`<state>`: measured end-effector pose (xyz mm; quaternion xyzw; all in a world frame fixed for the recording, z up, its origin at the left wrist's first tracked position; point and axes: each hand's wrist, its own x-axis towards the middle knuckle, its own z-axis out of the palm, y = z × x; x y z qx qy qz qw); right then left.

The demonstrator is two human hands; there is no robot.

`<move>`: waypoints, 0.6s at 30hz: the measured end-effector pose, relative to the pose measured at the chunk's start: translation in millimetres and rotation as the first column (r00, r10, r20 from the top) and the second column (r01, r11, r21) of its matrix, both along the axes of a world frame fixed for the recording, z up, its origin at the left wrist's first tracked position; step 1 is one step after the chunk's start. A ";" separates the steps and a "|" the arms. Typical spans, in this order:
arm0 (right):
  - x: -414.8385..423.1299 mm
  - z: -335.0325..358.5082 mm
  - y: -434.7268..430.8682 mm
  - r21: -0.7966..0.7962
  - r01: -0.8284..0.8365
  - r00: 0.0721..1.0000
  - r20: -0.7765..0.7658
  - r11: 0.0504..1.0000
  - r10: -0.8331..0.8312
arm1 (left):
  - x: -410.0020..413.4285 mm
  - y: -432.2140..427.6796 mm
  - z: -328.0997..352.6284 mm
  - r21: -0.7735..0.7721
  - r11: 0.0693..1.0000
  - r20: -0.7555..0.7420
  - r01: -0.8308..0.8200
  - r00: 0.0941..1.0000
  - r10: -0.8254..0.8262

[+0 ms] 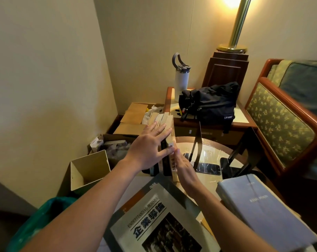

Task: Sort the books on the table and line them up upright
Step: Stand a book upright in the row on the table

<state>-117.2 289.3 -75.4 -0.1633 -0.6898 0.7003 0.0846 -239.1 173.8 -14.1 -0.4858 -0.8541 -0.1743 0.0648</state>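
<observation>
So we're roughly partway through, as far as we can judge. There's a row of books standing upright at the far left edge of the counter, spines facing us, and it looks fairly tidy. Our left hand lies flat on top of the row, fingers straight and spread, not gripping anything. Our right hand is flat too, with its straight fingers pressed against the side of the outermost cream book, so both hands are open and just squaring the row up.

A black bookend stands just to the right of the row, apart from it. We'd guess it needs sliding in at some point.

What's left: the big business book lies flat near us, and the blue-grey book lies flat off to our right. Neither is upright or in the row yet, so that's at least two to go.
</observation>
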 end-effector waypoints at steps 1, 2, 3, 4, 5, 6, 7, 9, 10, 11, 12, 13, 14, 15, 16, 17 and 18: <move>-1.1 -5.6 -0.7 0.015 0.001 1.000 0.009 1.000 -0.001 | -0.3 0.2 0.3 0.000 1.000 0.003 0.007 1.000 -0.007; -3.4 -10.9 -1.4 0.045 0.019 1.000 0.011 0.999 -0.019 | -0.6 0.7 0.3 -0.002 1.000 0.006 0.013 1.000 -0.013; -6.3 -14.2 -2.8 0.073 0.043 0.999 0.013 0.996 -0.044 | -1.1 1.1 -0.1 -0.002 1.000 0.008 0.015 1.000 -0.015; -9.6 -17.1 -3.4 0.082 0.055 0.998 0.008 0.995 -0.056 | -1.4 1.4 -0.5 0.002 1.000 0.008 0.015 1.000 -0.015; -12.5 -19.6 -3.0 0.085 0.065 0.998 0.000 0.994 -0.065 | -2.2 1.5 -1.1 0.008 1.000 0.006 0.014 1.000 -0.014; -15.4 -19.2 -2.6 0.082 0.084 0.996 -0.008 0.993 -0.084 | -2.7 1.3 -1.4 0.013 1.000 0.002 0.016 1.000 -0.016; -18.2 -19.7 -1.6 0.073 0.103 0.995 -0.018 0.992 -0.102 | -3.3 1.1 -1.9 0.017 1.000 -0.004 0.023 1.000 -0.023; -22.5 -21.5 0.1 0.051 0.109 0.994 -0.038 0.993 -0.107 | -4.7 -0.1 -3.1 0.016 0.999 -0.012 0.036 0.999 -0.036; -23.9 -23.7 0.6 0.042 0.105 0.994 -0.043 0.994 -0.103 | -5.1 -1.0 -3.0 0.019 0.999 -0.006 0.036 0.999 -0.036; -24.4 -26.0 1.0 0.046 0.095 0.994 -0.052 0.994 -0.093 | -5.6 -1.4 -2.7 0.029 0.999 0.000 0.033 0.999 -0.033; -22.8 -24.9 -0.2 0.064 0.083 0.995 -0.061 0.994 -0.079 | -5.2 -1.9 -2.4 0.044 0.999 0.003 0.028 1.000 -0.028; -20.4 -25.9 -0.3 0.090 0.071 0.995 -0.070 0.993 -0.065 | -4.5 -2.0 -2.2 0.061 0.998 0.005 0.024 1.000 -0.024; -16.9 -24.4 -0.8 0.117 0.065 0.996 -0.071 0.991 -0.057 | -3.6 -2.0 -2.5 0.079 0.997 0.002 0.022 1.000 -0.022; -13.4 -24.7 0.3 0.131 0.057 0.996 -0.070 0.990 -0.049 | -3.0 -1.6 -3.3 0.093 0.995 -0.003 0.022 1.000 -0.022; -10.2 -24.2 2.0 0.130 0.048 0.997 -0.059 0.990 -0.040 | -2.3 -1.0 -3.8 0.102 0.995 -0.012 0.022 1.000 -0.021; -6.6 -24.0 4.2 0.115 0.030 0.999 -0.046 0.993 -0.025 | -1.9 -0.4 -4.3 0.105 0.994 -0.023 0.021 1.000 -0.019; -2.5 -22.7 5.9 0.097 0.012 1.000 -0.028 0.995 -0.009 | -1.7 0.0 -4.8 0.105 0.994 -0.033 0.021 0.999 -0.017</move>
